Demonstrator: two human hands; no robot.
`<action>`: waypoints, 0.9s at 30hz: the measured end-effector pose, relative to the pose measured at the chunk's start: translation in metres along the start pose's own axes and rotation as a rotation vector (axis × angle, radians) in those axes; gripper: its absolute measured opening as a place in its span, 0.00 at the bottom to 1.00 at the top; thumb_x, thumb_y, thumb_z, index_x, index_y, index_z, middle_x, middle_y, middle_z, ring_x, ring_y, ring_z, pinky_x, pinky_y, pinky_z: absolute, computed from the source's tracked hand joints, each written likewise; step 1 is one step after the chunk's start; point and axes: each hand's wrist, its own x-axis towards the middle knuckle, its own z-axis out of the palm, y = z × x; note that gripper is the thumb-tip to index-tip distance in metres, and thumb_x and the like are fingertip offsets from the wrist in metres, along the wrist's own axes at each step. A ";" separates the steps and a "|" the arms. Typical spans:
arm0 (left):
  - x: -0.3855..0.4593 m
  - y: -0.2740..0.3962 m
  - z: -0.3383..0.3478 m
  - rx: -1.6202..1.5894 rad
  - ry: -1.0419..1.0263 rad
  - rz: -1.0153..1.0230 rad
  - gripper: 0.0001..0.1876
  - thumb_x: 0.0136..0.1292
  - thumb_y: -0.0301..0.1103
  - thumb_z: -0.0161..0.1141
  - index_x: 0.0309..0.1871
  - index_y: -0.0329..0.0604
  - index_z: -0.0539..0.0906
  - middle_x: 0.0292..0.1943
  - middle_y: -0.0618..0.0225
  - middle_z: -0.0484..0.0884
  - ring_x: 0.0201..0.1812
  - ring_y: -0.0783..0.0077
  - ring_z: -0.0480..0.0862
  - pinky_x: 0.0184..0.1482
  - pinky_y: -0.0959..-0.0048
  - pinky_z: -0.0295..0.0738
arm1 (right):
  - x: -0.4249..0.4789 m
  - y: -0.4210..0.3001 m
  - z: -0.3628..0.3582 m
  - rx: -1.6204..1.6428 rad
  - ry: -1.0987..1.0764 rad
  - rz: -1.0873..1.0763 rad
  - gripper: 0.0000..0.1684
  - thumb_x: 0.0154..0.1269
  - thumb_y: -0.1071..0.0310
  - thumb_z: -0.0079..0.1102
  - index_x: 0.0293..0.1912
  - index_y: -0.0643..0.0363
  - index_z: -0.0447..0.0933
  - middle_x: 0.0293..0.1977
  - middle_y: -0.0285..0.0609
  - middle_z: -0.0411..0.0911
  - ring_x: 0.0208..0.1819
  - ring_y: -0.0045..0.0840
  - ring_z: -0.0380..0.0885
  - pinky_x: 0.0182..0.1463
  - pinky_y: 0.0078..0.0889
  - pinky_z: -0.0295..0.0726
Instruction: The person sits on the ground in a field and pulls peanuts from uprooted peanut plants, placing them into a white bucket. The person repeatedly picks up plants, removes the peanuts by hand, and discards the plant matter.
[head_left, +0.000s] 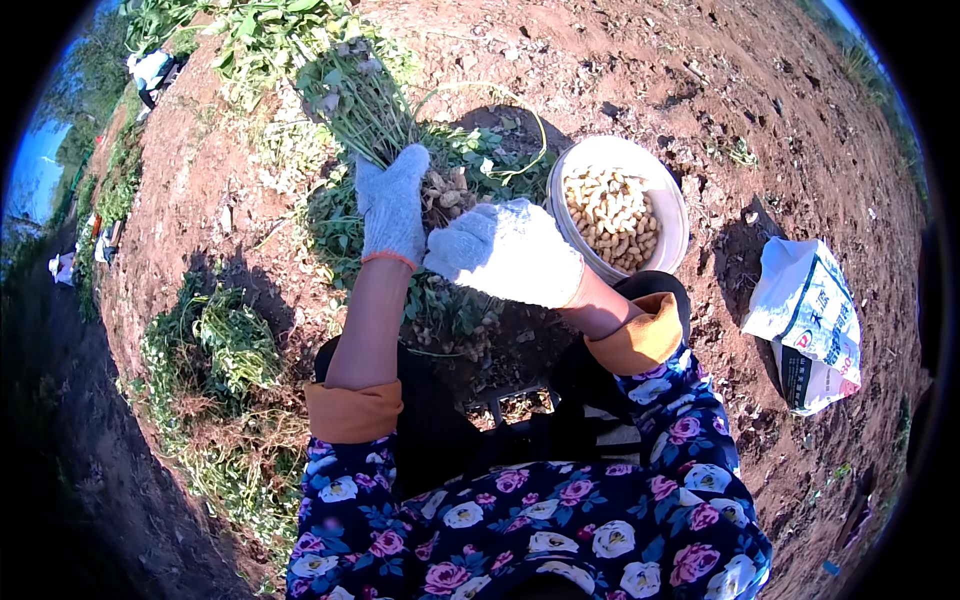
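Note:
My left hand (394, 204), in a pale knitted work glove, grips a bundle of peanut plants (356, 101) by the stems. The leafy tops point away from me, and a cluster of peanut pods (448, 193) hangs at the root end, between my hands. My right hand (510, 251), gloved the same way, is curled against the lower side of that cluster. Its fingertips are hidden, so I cannot see whether pods are inside. To its right stands a white plastic bucket (666, 187), partly filled with loose peanuts (611, 217).
More peanut plants (334, 225) lie on the soil beneath my hands. Piled plants (232, 349) are on the left, with further greenery (262, 37) ahead. A printed woven sack (806, 322) sits right of the bucket. Several people (152, 71) are far off at the left.

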 end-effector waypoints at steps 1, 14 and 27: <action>-0.001 0.000 -0.001 0.073 0.015 0.063 0.25 0.57 0.21 0.60 0.60 0.38 0.69 0.45 0.67 0.77 0.40 0.73 0.78 0.43 0.73 0.76 | 0.000 -0.002 -0.003 0.002 0.006 0.009 0.15 0.54 0.60 0.61 0.43 0.50 0.77 0.30 0.35 0.75 0.29 0.28 0.77 0.28 0.31 0.76; 0.005 0.004 -0.006 -0.022 0.023 0.113 0.23 0.58 0.22 0.60 0.58 0.40 0.71 0.42 0.66 0.79 0.38 0.70 0.81 0.40 0.72 0.80 | 0.003 0.014 -0.004 0.610 0.154 0.696 0.16 0.66 0.57 0.56 0.45 0.59 0.72 0.35 0.45 0.76 0.37 0.36 0.80 0.40 0.33 0.78; 0.018 -0.003 -0.013 0.041 0.065 0.187 0.21 0.57 0.21 0.59 0.55 0.40 0.72 0.40 0.64 0.80 0.29 0.68 0.82 0.33 0.72 0.82 | -0.003 0.016 -0.029 0.533 -0.083 0.242 0.14 0.54 0.61 0.65 0.38 0.57 0.77 0.32 0.44 0.78 0.31 0.40 0.78 0.33 0.37 0.76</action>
